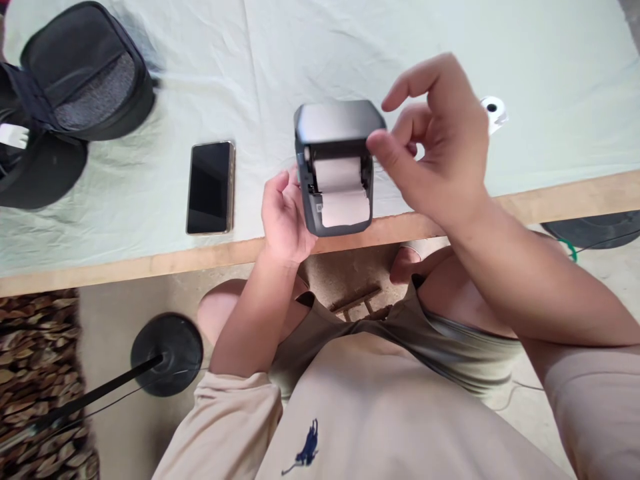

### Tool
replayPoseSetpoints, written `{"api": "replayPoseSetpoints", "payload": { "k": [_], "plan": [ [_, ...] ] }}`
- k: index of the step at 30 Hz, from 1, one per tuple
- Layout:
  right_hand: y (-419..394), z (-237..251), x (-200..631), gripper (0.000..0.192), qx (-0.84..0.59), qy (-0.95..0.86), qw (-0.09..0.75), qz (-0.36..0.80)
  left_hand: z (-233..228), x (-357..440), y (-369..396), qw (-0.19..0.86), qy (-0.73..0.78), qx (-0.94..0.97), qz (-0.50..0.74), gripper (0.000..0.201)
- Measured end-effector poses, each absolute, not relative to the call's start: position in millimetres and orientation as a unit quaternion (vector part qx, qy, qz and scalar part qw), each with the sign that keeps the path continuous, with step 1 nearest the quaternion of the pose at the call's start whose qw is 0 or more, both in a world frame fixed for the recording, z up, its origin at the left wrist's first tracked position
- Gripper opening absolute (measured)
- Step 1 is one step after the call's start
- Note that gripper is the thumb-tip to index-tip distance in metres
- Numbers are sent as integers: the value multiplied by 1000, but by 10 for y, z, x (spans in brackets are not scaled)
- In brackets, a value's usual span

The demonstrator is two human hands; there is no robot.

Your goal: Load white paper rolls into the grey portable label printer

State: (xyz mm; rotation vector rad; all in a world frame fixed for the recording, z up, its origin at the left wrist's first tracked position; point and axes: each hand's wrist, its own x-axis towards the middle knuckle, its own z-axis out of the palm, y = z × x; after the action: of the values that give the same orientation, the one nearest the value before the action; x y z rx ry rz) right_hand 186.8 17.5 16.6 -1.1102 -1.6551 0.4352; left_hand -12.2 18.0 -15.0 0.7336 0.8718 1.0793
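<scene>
No readable branding on the little grey label printer (336, 167), just a tiny sticker too small to make out. It sits at the table's (150, 263) near edge, lid up, white paper roll showing. Left hand (284, 220) grips its side, right hand (440, 153) hovers above with fingers loosely curled, holding nothing

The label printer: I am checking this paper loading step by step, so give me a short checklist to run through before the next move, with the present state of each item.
1. Lid of the label printer is open: ok.
2. Paper roll sits in the bay, its end drawn toward the front: ok.
3. Left hand steadies the printer's side: ok.
4. Right hand is clear of the lid, fingers open: ok.
5. Printer fully on the table: not ok, it sits at the edge.
6. Paper seated straight in its guides: cannot tell.
</scene>
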Motion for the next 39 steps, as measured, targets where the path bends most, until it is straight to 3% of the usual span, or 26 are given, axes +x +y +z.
{"api": "replayPoseSetpoints", "payload": {
  "k": [4, 7, 9, 12, 17, 22, 28, 30, 33, 39],
  "plan": [
    [108, 293, 1784, 29, -457, -643, 574, 218, -133, -144, 139, 703, 387, 374, 465, 54],
    [89, 353, 1802, 21, -443, -671, 550, 225, -162, -145, 122, 693, 389, 386, 468, 50],
    [95, 354, 1841, 13, -459, -729, 466, 202, -188, -140, 119, 694, 375, 390, 475, 44],
    [121, 300, 1894, 25, -507, -793, 313, 129, -213, -139, 115, 719, 337, 386, 470, 39],
    [142, 219, 1866, 41, -562, -795, 217, 70, -212, -152, 101, 743, 310, 386, 450, 32],
    [115, 381, 1923, 50, -523, -781, 300, 162, -221, -141, 116, 722, 350, 364, 473, 40],
    [306, 246, 2288, 40, -467, -540, 555, 427, -221, -174, 179, 719, 397, 330, 465, 32],
    [388, 56, 2389, 35, -474, -492, 543, 489, -211, -181, 185, 721, 397, 329, 462, 32],
    [425, -223, 2486, 46, -488, -499, 490, 523, -194, -174, 184, 719, 400, 337, 458, 34],
    [318, -495, 2598, 44, -464, -651, 482, 358, -192, -151, 197, 722, 387, 342, 460, 37]
  ]
}}
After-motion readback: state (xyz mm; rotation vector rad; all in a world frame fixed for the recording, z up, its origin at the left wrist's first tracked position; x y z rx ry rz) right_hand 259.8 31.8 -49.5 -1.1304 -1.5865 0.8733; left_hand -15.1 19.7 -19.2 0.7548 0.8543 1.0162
